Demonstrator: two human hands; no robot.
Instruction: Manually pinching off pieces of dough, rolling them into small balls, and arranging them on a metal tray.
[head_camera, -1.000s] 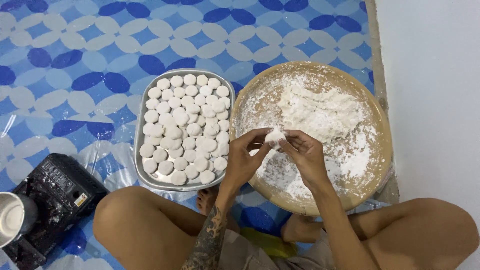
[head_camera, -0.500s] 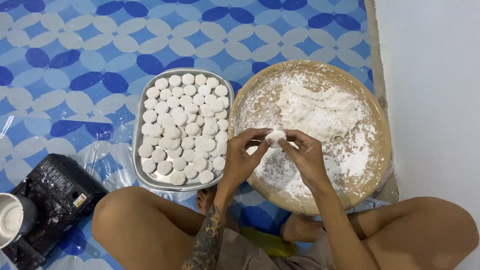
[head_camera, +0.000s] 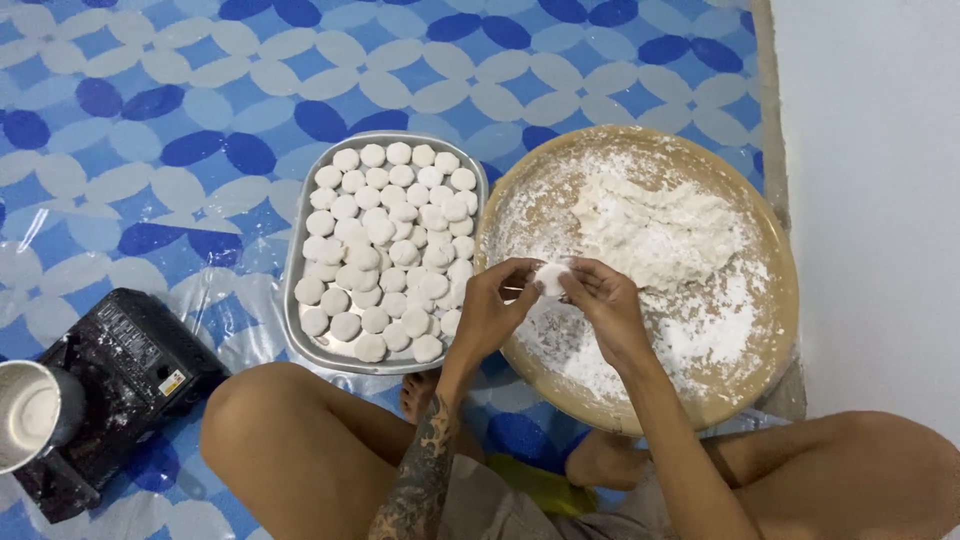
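Pinching a small dough piece (head_camera: 551, 277) at frame centre, left hand (head_camera: 492, 312) and right hand (head_camera: 606, 305) fingers closed on it, above floured round tray (head_camera: 770, 300).

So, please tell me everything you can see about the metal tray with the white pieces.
The metal tray is rectangular with rounded corners and a raised rim, silver and shiny. It lies flat on the blue and white patterned mat, left of the round floured board, close to it. Rows of small round white dough pieces nearly fill it, some overlapping. Neither hand touches it.
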